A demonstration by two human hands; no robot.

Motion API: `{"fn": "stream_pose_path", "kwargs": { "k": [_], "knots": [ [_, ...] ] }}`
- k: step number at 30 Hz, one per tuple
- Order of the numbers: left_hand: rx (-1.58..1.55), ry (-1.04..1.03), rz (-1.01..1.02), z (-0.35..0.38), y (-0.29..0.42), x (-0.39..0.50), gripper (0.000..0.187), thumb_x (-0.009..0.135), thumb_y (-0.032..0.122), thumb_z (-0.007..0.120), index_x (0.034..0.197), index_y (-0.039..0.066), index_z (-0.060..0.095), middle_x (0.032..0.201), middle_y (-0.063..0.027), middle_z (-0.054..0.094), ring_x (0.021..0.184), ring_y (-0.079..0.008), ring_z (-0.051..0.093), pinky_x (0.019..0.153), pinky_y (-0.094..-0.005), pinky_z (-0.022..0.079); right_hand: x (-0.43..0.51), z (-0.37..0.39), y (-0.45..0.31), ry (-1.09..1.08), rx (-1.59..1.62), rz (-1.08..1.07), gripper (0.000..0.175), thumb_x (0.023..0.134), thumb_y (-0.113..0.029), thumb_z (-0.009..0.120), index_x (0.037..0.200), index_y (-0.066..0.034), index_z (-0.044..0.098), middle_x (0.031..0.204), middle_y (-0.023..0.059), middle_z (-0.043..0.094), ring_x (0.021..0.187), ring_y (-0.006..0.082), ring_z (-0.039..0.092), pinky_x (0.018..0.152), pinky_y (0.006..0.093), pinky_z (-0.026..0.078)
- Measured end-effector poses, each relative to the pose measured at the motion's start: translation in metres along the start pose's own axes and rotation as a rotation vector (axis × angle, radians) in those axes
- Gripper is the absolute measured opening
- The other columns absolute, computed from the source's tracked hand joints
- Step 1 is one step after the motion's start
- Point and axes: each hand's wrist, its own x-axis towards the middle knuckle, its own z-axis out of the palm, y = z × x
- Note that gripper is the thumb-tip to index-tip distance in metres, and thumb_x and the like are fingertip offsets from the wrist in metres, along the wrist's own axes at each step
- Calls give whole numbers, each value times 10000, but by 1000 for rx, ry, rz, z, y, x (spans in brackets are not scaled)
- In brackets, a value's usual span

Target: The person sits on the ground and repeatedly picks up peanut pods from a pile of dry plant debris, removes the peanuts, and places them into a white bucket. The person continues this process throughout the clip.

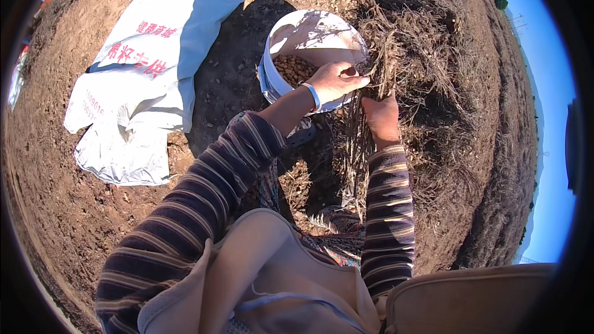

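My right hand [383, 118] grips a bundle of dried plants [385, 62], its stalks and roots hanging beside the bucket. At the bundle's left edge, the thumb and fingers of my left hand [335, 82] pinch together over the bucket rim; what lies between the fingertips is too small to make out. The white plastic bucket [320, 39] holds brown pods [293, 68] that look like unshelled peanuts. Part of the bucket's inside is hidden behind my left hand.
A white woven sack [153, 55] with red print lies on the soil left of the bucket. To the right spreads a heap of dried plants [431, 55]. A shoe [302, 135] shows beneath my left forearm. Bare furrowed soil [492, 148] stretches toward the horizon.
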Motion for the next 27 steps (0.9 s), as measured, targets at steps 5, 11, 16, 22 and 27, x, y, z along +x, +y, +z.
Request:
{"fn": "stream_pose_path", "kwargs": {
  "k": [5, 11, 16, 22, 27],
  "knots": [
    [-420, -10, -173, 6, 23, -18, 380, 725, 237, 631, 1000, 30, 471, 858, -8, 555, 705, -67, 488, 538, -202, 392, -7, 11, -13, 55, -443, -65, 476, 653, -83, 561, 1069, 62, 382, 780, 198, 586, 711, 289, 579, 643, 327, 452],
    [-35, -132, -3, -12, 13, -7, 226, 744, 223, 587, 868, 39, 541, 717, -36, 564, 582, -124, 518, 524, -234, 405, -12, 6, -26, 79, -643, -98, 600, 663, -66, 557, 1200, -11, 296, 784, 200, 583, 744, 321, 573, 658, 359, 453],
    [842, 333, 235, -30, -7, 15, 202, 721, 244, 533, 774, 52, 567, 751, -149, 573, 750, -294, 544, 647, -376, 417, -12, -4, -17, 48, -962, -181, 619, 661, -27, 517, 1233, -65, 283, 694, 190, 548, 642, 321, 541, 605, 391, 441],
    [804, 482, 41, -53, -30, 35, 269, 733, 247, 534, 907, 44, 556, 853, -147, 582, 829, -280, 550, 744, -352, 422, -14, -4, -16, 23, -1051, -170, 646, 673, -59, 532, 1253, -132, 259, 738, 192, 545, 675, 326, 543, 623, 397, 445],
    [410, 276, 172, -49, -32, 48, 366, 714, 163, 571, 1032, 3, 487, 945, -113, 568, 842, -161, 540, 744, -254, 406, -8, -4, -6, 16, -1084, -191, 651, 689, -64, 515, 1268, -154, 231, 781, 209, 536, 698, 325, 542, 637, 402, 444]
  ]
}}
